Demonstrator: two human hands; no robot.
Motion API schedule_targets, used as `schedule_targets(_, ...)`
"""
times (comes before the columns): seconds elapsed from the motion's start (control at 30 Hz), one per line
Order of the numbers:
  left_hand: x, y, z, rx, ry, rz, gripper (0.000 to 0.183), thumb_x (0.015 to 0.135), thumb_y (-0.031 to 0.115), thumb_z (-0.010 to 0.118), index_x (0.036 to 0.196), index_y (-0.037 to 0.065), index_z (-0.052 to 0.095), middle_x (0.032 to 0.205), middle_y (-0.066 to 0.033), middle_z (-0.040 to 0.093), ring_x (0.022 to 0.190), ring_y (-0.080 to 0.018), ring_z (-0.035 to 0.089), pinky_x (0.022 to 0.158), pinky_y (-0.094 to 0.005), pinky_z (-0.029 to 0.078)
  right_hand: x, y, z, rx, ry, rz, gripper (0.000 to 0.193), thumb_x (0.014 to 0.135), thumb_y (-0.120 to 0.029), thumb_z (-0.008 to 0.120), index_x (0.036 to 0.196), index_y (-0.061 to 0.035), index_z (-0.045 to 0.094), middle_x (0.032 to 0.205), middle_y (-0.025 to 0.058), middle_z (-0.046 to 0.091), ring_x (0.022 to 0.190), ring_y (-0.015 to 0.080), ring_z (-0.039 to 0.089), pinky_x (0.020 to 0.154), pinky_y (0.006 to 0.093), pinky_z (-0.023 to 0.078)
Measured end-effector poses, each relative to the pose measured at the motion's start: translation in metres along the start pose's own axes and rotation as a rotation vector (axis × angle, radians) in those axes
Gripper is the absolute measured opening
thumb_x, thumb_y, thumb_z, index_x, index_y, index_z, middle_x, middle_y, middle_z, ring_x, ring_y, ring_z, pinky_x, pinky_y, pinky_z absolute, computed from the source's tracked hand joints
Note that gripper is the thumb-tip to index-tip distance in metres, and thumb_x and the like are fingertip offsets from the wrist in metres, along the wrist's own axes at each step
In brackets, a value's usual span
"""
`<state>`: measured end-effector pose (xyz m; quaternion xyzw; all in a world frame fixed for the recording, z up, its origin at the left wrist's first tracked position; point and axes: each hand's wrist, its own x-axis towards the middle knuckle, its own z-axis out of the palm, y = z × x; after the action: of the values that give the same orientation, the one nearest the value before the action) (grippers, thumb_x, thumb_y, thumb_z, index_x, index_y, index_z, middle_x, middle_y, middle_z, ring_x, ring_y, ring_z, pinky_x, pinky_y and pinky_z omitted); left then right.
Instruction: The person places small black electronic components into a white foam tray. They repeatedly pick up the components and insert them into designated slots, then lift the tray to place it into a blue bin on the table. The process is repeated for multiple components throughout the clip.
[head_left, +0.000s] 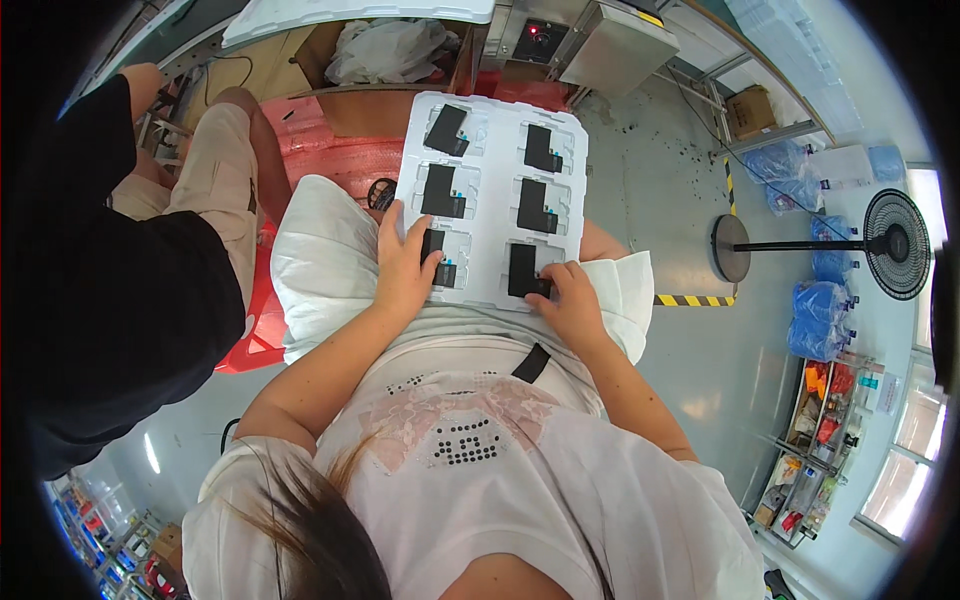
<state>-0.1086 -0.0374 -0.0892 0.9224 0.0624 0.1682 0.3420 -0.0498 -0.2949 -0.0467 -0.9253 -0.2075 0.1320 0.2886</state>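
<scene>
A white plastic tray (487, 200) lies across my lap, with two columns of shallow pockets. Each pocket carries a flat black L-shaped piece, such as the upper-left one (446, 131) and the middle-right one (535, 205); small blue spots show beside several of them. My left hand (400, 268) rests at the tray's left edge, fingers apart, its thumb on the lower-left black piece (432, 244), which it partly covers. At the lower-right black piece (521, 268), my right hand (574, 302) has thumb and forefinger closed around the corner nearest it.
Another person (120, 270) in a dark top sits close on my left. Ahead stand a cardboard box (375, 113) with plastic bags and a metal machine (620, 50). A standing fan (893, 243), blue-wrapped bottles (820, 310) and a shelf rack (810, 450) line the right.
</scene>
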Motion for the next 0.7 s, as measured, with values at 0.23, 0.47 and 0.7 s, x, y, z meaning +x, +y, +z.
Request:
schedule_targets(0.23,-0.006,0.004,0.003,-0.025,0.045,-0.094,0.058,0.077,0.003,0.065,0.129,0.003,0.041,0.137,-0.0287,0.027,0.126,-0.0453,0.03,0.105,-0.046,0.028,-0.014,0.001,-0.003,-0.293,0.072,0.052,0.043,0.071,-0.022,0.073,0.109,-0.006,0.06,0.096,0.0123,0.053,0.092,0.0306,0.05,0.074,0.0408,0.04)
schedule_targets(0.47,0.006,-0.032,0.01,0.02,0.125,-0.274,0.042,0.088,0.014,0.055,0.123,-0.006,0.046,0.122,-0.0296,0.044,0.112,-0.0449,0.042,0.096,-0.0468,0.036,0.016,0.005,0.007,-0.145,0.495,0.038,0.042,0.085,-0.024,0.062,0.117,0.0022,0.055,0.1,0.0193,0.056,0.092,0.0357,0.053,0.08,0.0428,0.042)
schedule_targets(0.7,0.015,-0.04,0.016,-0.12,0.037,-0.397,0.039,0.091,0.018,0.051,0.119,-0.009,0.051,0.104,-0.0284,0.056,0.097,-0.0422,0.053,0.085,-0.044,0.042,0.049,0.051,0.045,0.308,0.448,0.432,0.04,0.09,-0.03,0.054,0.105,0.0068,0.059,0.091,0.0234,0.063,0.086,0.0301,0.06,0.078,0.0381,0.045)
